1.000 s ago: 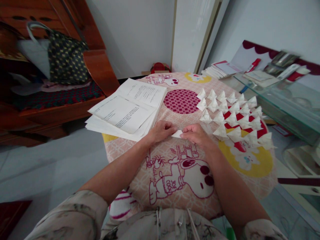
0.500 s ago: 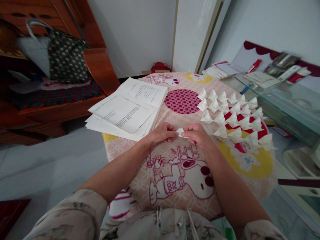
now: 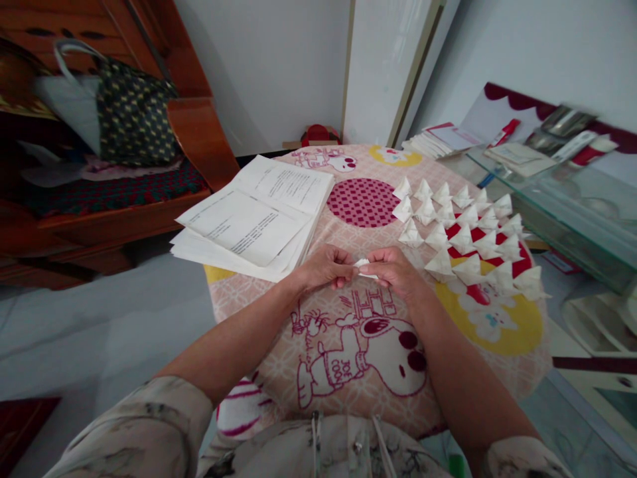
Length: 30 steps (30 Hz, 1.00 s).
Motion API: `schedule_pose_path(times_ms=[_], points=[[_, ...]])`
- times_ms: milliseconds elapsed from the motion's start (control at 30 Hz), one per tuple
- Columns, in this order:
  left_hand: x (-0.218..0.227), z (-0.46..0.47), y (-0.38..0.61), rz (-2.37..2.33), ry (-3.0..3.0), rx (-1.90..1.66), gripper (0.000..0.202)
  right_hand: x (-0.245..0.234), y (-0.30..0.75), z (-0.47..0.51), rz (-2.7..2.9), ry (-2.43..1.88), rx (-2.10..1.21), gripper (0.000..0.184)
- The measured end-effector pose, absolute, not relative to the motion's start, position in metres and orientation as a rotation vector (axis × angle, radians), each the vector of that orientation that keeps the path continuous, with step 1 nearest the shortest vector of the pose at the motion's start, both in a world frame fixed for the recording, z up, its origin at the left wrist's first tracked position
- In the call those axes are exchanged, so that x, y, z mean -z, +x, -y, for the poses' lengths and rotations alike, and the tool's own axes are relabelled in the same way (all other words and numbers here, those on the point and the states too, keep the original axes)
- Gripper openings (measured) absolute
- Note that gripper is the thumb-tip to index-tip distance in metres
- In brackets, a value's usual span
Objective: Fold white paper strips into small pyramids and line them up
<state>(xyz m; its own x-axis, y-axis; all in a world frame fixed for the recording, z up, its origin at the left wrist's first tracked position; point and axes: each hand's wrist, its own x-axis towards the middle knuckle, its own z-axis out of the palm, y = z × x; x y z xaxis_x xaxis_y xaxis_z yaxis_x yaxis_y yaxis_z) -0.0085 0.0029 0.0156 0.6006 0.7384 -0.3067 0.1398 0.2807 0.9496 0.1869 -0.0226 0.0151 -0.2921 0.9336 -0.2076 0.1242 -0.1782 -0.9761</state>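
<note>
Between my two hands is a small piece of folded white paper (image 3: 365,267), partly covered by the fingers. My left hand (image 3: 328,267) pinches its left end between thumb and fingertips. On the other end, my right hand (image 3: 394,269) is closed, its thumb and forefinger pressed on the paper. Both hands are just above a pink patterned tablecloth (image 3: 318,312). Rows of pointed folded paper pieces (image 3: 468,239) stand on the cloth to the right. Left of my hands lies a stack of printed paper sheets (image 3: 249,219), the top ones spread and overlapping.
A glass shelf (image 3: 552,212) stands right of the table, bearing metal bowls (image 3: 567,123) and a red tube (image 3: 506,131). More papers (image 3: 440,139) lie at the far right edge. To the left is a wooden bench (image 3: 199,133) with a dark patterned bag (image 3: 134,113).
The folded paper has turned slightly between my fingers, and my fingertips have shifted a little on it. The sheets and the standing folded pieces have stayed in place.
</note>
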Motion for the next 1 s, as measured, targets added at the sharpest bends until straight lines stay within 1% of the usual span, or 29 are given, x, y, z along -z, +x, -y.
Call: schedule_pose_path(times_ms=[100,367,600,800,1000], points=[[-0.014,-0.004,-0.010,-0.844,1.204,-0.492,0.031,-0.015,0.187,0.023,1.372,-1.255,-1.560,0.026],[-0.007,-0.006,-0.015,-0.731,1.203,-0.561,0.036,-0.013,0.187,0.022,1.285,-1.214,-1.618,0.027],[-0.004,-0.009,-0.016,-0.666,1.169,-0.538,0.035,-0.011,0.190,0.021,1.244,-1.188,-1.617,0.028],[-0.006,-0.007,-0.012,-0.609,1.149,-0.655,0.039,-0.013,0.187,0.020,1.221,-1.095,-1.582,0.027],[-0.006,-0.013,-0.010,-0.651,1.289,-0.534,0.043,-0.006,0.191,0.021,1.377,-1.170,-1.499,0.028]])
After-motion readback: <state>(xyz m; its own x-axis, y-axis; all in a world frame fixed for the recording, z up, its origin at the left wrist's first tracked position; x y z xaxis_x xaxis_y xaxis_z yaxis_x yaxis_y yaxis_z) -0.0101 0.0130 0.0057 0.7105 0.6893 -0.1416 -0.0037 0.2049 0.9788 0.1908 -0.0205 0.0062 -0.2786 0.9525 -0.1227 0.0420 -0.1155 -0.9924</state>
